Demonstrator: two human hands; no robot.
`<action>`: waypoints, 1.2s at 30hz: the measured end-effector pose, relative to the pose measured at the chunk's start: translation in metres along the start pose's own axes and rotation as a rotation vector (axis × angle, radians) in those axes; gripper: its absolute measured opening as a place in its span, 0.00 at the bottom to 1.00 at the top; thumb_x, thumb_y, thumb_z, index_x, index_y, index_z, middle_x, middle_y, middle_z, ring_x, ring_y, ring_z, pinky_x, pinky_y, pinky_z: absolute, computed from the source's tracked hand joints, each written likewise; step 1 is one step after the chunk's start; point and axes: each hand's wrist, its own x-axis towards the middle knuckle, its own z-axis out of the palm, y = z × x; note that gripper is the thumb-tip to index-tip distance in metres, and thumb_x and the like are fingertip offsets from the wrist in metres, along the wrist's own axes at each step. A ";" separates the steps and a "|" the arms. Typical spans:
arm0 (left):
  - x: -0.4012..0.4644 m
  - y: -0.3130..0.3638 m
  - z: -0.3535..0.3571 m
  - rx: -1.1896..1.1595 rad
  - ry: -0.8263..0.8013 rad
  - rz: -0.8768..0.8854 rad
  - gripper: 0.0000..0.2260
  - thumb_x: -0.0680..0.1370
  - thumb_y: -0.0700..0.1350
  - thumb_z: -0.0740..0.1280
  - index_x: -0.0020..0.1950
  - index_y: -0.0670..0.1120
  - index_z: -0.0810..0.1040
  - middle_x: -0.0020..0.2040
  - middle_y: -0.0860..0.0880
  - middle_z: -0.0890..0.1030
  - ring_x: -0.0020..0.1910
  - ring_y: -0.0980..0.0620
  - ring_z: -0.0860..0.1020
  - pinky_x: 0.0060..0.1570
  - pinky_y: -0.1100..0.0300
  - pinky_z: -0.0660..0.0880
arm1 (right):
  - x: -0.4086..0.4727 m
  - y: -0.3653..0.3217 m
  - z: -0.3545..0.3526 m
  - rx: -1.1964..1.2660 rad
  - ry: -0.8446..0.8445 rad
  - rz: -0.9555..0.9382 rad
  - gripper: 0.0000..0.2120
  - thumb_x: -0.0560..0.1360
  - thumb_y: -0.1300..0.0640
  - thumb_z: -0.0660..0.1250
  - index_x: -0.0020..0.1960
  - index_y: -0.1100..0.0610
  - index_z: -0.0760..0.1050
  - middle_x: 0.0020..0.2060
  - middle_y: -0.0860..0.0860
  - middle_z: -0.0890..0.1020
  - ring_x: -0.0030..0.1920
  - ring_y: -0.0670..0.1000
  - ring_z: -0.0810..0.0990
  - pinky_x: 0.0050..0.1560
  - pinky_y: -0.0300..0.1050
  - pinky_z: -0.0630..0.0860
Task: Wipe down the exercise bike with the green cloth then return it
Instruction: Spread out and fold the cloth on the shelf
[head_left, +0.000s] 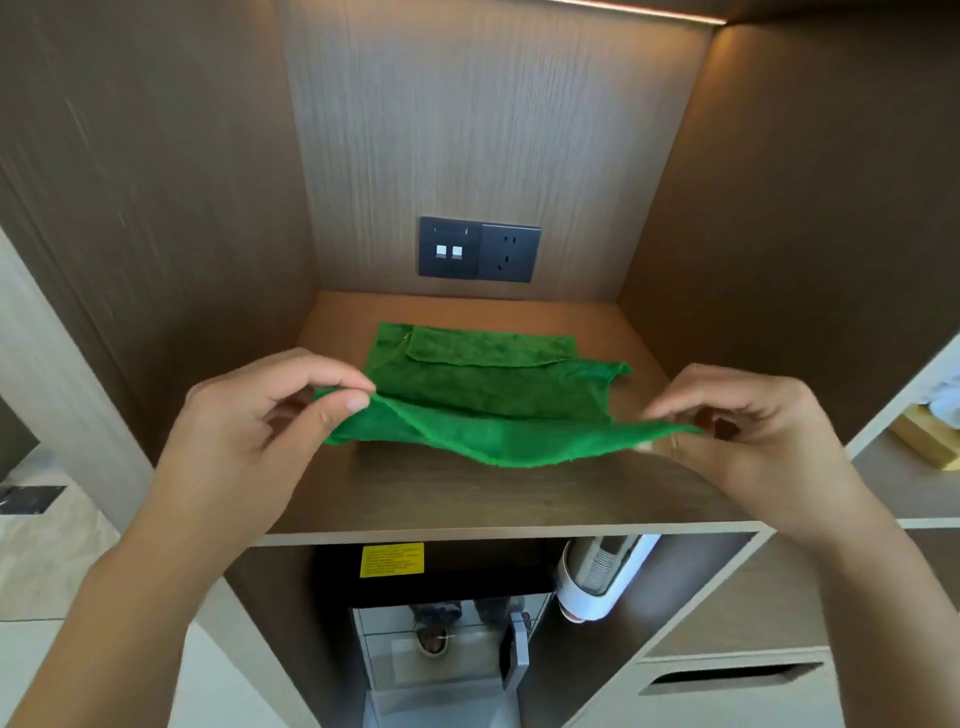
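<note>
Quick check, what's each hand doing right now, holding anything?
Left hand: pinching the near left corner of the green cloth, lifting it off the shelf.
Right hand: pinching the cloth's near right corner; blurred, but the grip looks closed.

The cloth (483, 400) is bright green, darker in its folds. The shelf (467, 499) and alcove walls (467, 130) are brown with fine wood grain. The socket plate (479, 250) is dark grey; the sticker (392, 560) is yellow.

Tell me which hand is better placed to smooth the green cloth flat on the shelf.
Left, though marginally. The left hand pinches the green cloth clearly at its near corner over the shelf; the right hand is blurred, its grip unclear.
</note>
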 end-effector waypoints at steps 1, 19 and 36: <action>-0.003 -0.002 -0.006 -0.006 -0.095 0.011 0.02 0.82 0.52 0.72 0.52 0.59 0.85 0.50 0.56 0.86 0.48 0.54 0.84 0.47 0.66 0.77 | -0.005 -0.002 -0.006 0.021 -0.091 0.027 0.06 0.70 0.59 0.81 0.45 0.51 0.88 0.38 0.54 0.84 0.35 0.57 0.78 0.36 0.51 0.74; 0.130 -0.072 0.129 0.552 -0.720 -0.174 0.22 0.86 0.52 0.64 0.80 0.52 0.69 0.79 0.46 0.69 0.77 0.40 0.67 0.76 0.44 0.66 | 0.113 0.089 0.093 -0.583 -0.375 0.321 0.27 0.84 0.40 0.63 0.79 0.50 0.68 0.76 0.51 0.71 0.75 0.57 0.70 0.74 0.61 0.67; 0.167 -0.092 0.152 0.739 -0.466 -0.019 0.09 0.81 0.37 0.63 0.55 0.45 0.82 0.55 0.44 0.80 0.55 0.38 0.80 0.45 0.51 0.73 | 0.166 0.128 0.094 -0.668 -0.188 0.263 0.17 0.83 0.42 0.66 0.67 0.48 0.81 0.60 0.52 0.78 0.66 0.58 0.75 0.63 0.57 0.70</action>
